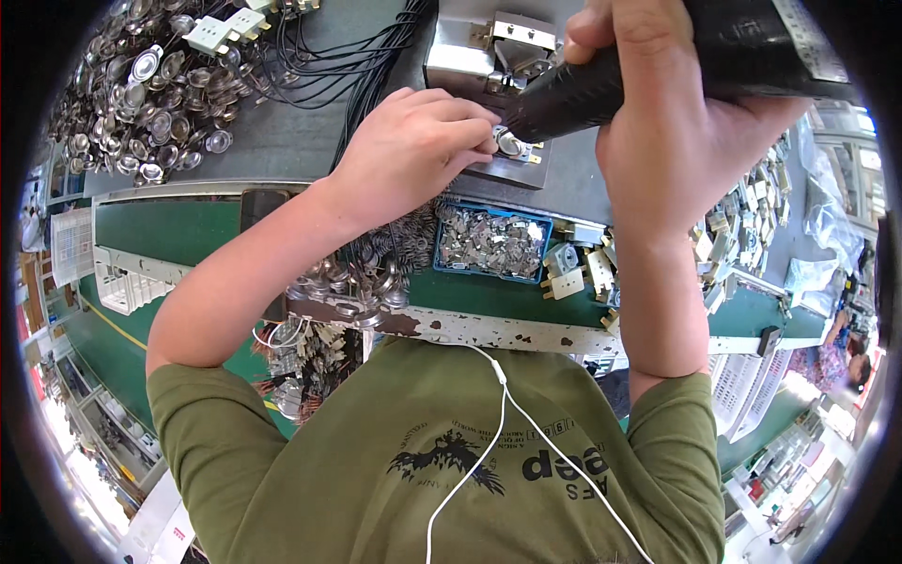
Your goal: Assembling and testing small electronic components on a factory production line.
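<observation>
My left hand (413, 141) reaches to the middle of the bench, fingertips pinched at a small plug part (512, 143) with a pale round piece and a brass prong. This part sits on a dark metal block (521, 174). My right hand (658, 122) is wrapped round a thick black cylindrical tool (573, 99), which looks like a power screwdriver. Its narrow end points down-left, close beside my left fingertips. The tip hides behind the tool body, so I cannot tell whether it touches the part. Behind them stands a metal fixture (521, 47).
Round metal pieces (141, 103) heap at far left beside white plugs (225, 30) and black cables (348, 66). Nearer me lie a blue tray (493, 274) of small metal bits, springs (409, 244) and metal cups (352, 282). More plugs (742, 226) pile up at right.
</observation>
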The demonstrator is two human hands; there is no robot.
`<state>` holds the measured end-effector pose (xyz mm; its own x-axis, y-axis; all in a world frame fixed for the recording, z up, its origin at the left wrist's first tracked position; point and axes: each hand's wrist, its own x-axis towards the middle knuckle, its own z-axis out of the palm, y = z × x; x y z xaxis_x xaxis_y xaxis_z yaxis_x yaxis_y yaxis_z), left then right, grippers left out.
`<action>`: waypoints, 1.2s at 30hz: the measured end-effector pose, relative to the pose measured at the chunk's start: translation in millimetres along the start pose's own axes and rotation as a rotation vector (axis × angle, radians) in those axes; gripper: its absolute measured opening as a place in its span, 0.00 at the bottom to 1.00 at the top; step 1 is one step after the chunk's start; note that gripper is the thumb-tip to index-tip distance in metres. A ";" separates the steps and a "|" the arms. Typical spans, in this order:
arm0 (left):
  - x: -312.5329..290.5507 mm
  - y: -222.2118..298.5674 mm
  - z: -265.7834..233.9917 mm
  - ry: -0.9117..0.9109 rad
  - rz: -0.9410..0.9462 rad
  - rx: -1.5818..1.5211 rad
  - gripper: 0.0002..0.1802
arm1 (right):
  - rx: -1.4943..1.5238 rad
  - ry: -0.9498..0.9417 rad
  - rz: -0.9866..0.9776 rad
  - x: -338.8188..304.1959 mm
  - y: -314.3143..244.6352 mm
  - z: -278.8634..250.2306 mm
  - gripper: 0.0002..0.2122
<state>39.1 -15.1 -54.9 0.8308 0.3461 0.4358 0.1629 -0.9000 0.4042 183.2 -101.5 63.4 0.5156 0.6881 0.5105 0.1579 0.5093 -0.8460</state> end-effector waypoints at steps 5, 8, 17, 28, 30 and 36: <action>0.0 -2.4 -0.1 -0.020 -0.014 -0.020 0.06 | -0.052 0.062 0.007 -1.0 10.8 4.7 0.12; 3.8 1.1 -1.5 -0.011 0.015 -0.015 0.06 | 0.438 0.001 -0.140 14.9 48.2 8.4 0.16; 2.7 1.1 -1.8 -0.009 0.027 -0.002 0.06 | 0.465 -0.044 -0.197 6.5 41.7 11.8 0.25; 17.8 11.2 -13.2 -0.142 -0.265 -0.045 0.21 | -0.032 -0.210 0.007 27.7 38.0 11.6 0.16; 24.3 14.2 -21.4 -0.305 -0.298 0.033 0.20 | -0.042 -0.203 -0.033 17.7 33.6 15.1 0.14; 27.8 15.4 -26.9 -0.453 -0.255 0.157 0.14 | -0.151 -0.251 -0.139 2.1 29.1 9.1 0.09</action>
<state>50.4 -12.2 -15.0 0.8951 0.4412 -0.0645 0.4381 -0.8431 0.3118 181.3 -80.5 41.3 0.2599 0.7327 0.6289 0.3448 0.5379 -0.7692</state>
